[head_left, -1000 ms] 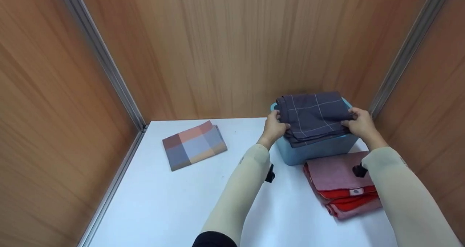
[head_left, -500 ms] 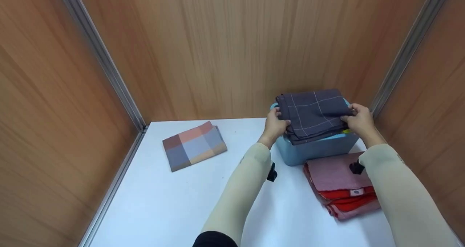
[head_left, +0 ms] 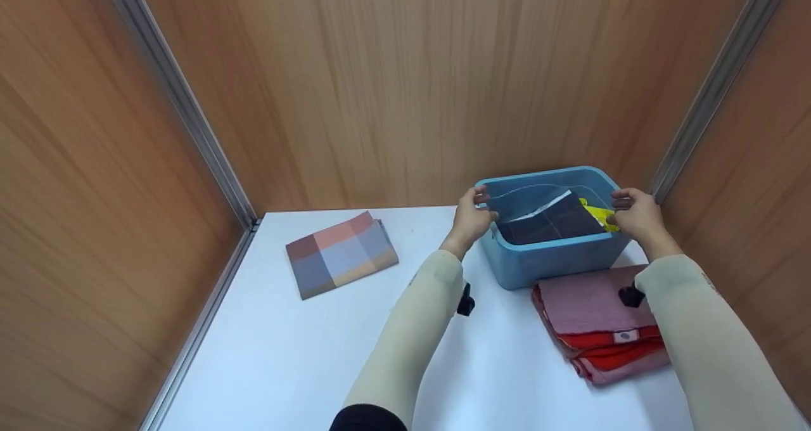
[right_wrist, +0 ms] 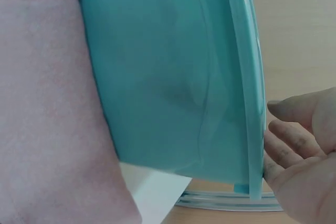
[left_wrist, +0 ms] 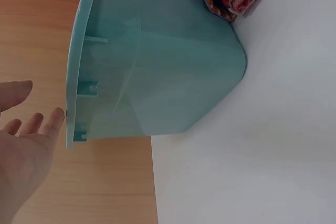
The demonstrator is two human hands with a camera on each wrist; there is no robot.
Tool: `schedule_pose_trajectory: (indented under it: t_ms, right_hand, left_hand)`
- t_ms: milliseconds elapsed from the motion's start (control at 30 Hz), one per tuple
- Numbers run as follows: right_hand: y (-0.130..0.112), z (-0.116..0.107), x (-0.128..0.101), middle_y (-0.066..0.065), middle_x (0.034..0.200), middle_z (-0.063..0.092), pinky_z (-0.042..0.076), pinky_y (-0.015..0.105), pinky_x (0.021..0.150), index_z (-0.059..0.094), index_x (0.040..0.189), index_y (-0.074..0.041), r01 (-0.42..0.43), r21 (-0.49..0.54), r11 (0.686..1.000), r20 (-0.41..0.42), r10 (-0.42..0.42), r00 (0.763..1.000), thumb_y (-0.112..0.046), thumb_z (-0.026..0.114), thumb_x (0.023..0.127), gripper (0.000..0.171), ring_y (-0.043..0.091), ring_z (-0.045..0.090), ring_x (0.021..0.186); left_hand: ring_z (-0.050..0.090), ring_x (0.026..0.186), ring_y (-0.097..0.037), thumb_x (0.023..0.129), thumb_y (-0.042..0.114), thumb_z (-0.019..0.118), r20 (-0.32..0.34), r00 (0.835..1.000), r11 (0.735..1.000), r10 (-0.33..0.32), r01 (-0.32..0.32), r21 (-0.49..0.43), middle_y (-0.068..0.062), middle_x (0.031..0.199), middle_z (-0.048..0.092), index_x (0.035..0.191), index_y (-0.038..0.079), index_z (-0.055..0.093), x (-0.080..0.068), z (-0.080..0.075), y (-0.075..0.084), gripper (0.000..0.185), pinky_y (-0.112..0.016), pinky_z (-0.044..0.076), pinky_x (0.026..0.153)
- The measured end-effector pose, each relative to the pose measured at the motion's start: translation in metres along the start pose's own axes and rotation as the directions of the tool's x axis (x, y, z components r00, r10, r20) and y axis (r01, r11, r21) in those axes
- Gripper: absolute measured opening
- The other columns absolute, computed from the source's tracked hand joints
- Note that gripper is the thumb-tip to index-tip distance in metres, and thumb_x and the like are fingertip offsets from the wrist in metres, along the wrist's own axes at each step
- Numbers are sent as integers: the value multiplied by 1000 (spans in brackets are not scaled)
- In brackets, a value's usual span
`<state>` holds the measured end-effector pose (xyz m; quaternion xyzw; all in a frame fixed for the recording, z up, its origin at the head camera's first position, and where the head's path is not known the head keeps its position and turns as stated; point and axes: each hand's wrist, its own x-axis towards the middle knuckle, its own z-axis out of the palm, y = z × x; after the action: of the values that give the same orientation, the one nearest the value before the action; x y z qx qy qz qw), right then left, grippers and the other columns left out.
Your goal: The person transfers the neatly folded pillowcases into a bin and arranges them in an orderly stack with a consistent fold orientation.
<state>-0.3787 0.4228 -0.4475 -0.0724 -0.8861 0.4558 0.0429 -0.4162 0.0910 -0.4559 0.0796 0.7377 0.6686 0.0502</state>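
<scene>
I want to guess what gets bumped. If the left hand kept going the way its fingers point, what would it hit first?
Most likely the bin's rim. The left hand is open, fingertips right beside it; whether they touch is unclear.

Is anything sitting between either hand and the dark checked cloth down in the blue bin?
Nothing visible blocks them. The left hand and right hand are at opposite rims of the blue bin, which is open on top. The dark checked cloth lies inside, uncovered, with something yellow beside it on the right-hand side, not over it.
</scene>
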Motion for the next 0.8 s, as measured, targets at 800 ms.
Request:
schedule_pose_trajectory:
  t_ms: [800]
  right_hand:
    - [-20, 39, -9, 29, 142, 61, 46, 2, 80, 53, 152, 4, 165, -38, 986, 82, -162, 983, -30, 73, 106, 60, 39, 59, 130]
  left_hand:
    - [69, 127, -28, 99, 13, 78, 54, 999, 1000, -6, 6, 7, -14, 142, 64, 151, 8, 56, -13, -67, -28, 57, -40, 60, 109]
